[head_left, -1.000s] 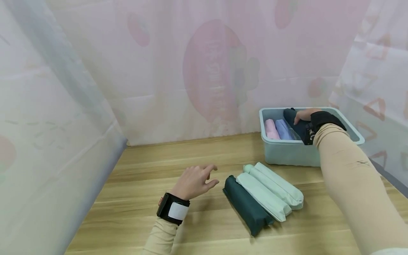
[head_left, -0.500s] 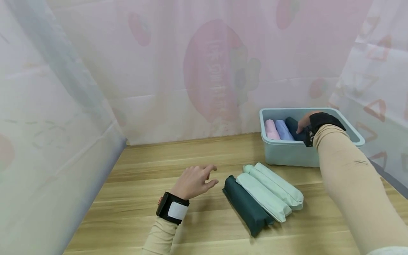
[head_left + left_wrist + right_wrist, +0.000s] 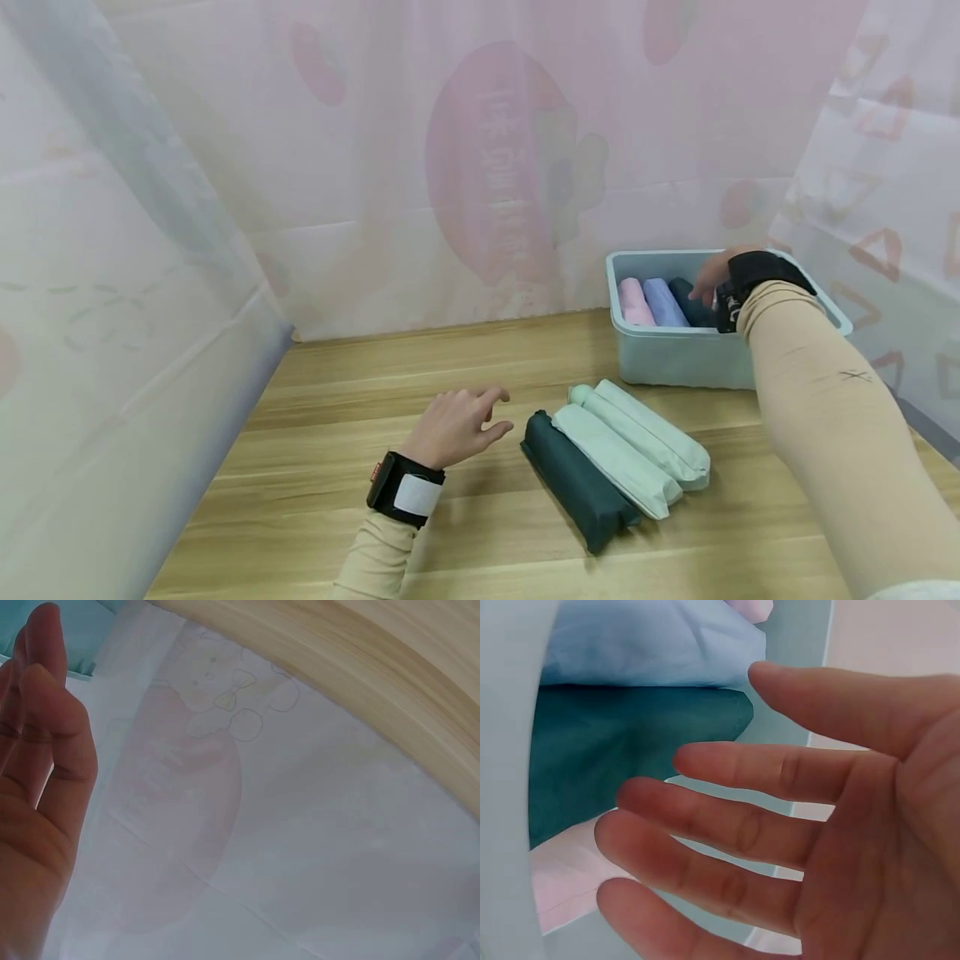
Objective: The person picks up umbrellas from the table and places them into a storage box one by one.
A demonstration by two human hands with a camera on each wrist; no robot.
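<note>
- The right hand [image 3: 711, 279] reaches into the pale blue bin [image 3: 675, 362] at the far right of the table [image 3: 337, 392]; its fingers [image 3: 727, 825] are spread and straight, holding nothing.
- Just below those fingers lies a dark green roll [image 3: 692, 302], the rightmost of three rolled cloths in the bin, beside a light blue roll [image 3: 663, 302] and a pink roll [image 3: 633, 302]. Whether the fingertips touch the dark green roll cannot be told.
- The left hand [image 3: 457, 427] hovers over the middle of the table, fingers loosely curled and holding nothing, just left of a dark green folded umbrella [image 3: 573, 482].
- Two mint green folded umbrellas [image 3: 637, 450] lie touching that one on its right, all three slanted side by side between the hand and the bin.
- A translucent curtain [image 3: 480, 150] with pink prints hangs behind the table's far edge and along its sides.
</note>
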